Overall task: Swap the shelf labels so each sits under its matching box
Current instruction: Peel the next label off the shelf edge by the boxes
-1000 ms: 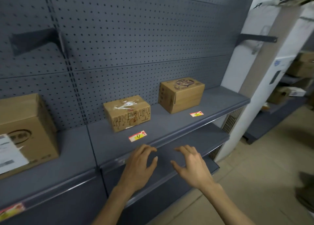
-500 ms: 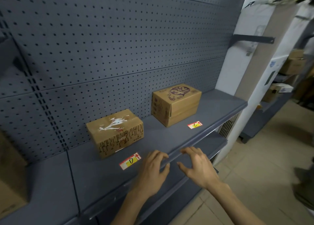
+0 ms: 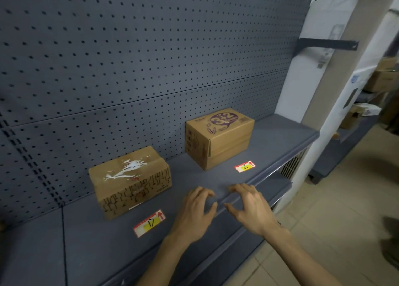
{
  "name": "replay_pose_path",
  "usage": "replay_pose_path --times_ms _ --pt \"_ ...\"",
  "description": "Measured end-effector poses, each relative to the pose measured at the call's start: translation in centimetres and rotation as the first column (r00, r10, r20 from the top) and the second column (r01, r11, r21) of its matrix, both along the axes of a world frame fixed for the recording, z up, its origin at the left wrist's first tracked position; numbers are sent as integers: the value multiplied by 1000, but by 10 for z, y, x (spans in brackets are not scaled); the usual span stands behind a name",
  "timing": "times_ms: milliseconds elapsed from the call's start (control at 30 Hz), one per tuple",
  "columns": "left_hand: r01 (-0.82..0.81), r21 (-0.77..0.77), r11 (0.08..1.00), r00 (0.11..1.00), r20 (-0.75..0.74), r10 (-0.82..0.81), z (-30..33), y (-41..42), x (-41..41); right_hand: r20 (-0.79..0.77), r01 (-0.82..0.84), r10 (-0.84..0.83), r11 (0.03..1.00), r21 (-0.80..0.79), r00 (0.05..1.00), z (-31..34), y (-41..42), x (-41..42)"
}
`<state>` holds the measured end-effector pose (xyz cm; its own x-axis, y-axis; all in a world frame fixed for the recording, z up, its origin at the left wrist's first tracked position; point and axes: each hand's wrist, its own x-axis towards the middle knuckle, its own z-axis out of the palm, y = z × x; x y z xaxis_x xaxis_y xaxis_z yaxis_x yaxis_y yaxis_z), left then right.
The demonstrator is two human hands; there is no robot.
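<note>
Two matte cardboard boxes, a torn-taped one (image 3: 129, 182) and a purple-printed one (image 3: 218, 137), sit mid-frame on the smooth grey metal shelf (image 3: 86, 231). A glossy rectangular red-and-yellow label D (image 3: 149, 222) and label C (image 3: 245, 166) lie in front of them. The left hand (image 3: 194, 212) and right hand (image 3: 250, 208) are empty, fingers spread, lower centre.

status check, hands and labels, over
Left hand and right hand open, empty, over the shelf's front edge. D label and C label flat on the shelf, untouched. Nothing in the way.

Open grey shelf (image 3: 194, 175) between two boxes, clear lane toward 12 o'clock. Taped box (image 3: 129, 182) blocking 10 o'clock, printed box (image 3: 218, 137) blocking 1 o'clock. Bare front strip past each label. Pegboard (image 3: 151, 58) closing off behind.
</note>
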<state>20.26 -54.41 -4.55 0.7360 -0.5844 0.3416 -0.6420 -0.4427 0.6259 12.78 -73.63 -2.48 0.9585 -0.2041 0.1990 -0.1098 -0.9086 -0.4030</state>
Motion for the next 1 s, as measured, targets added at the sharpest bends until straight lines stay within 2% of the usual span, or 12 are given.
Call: replay_pose_path --times_ms 200,433,633,833,1000 --pt "-63 -25 998 998 -23 63 -6 -56 19 -25 -10 9 999 -31 1000 0 -62 24" --pt "-140 22 990 990 -26 141 -15 -126 44 -63 13 -17 998 -65 998 -2 -133 55" --pt "-181 115 977 976 -98 193 -19 -184 74 -100 14 -23 995 -97 995 -7 -185 90" --pt "-281 272 920 950 -60 308 -31 -212 99 -153 -81 61 989 -126 986 -18 -202 127" --pt "-332 324 886 931 -37 362 -36 -219 107 -207 -167 135 976 -144 969 -29 -205 145"
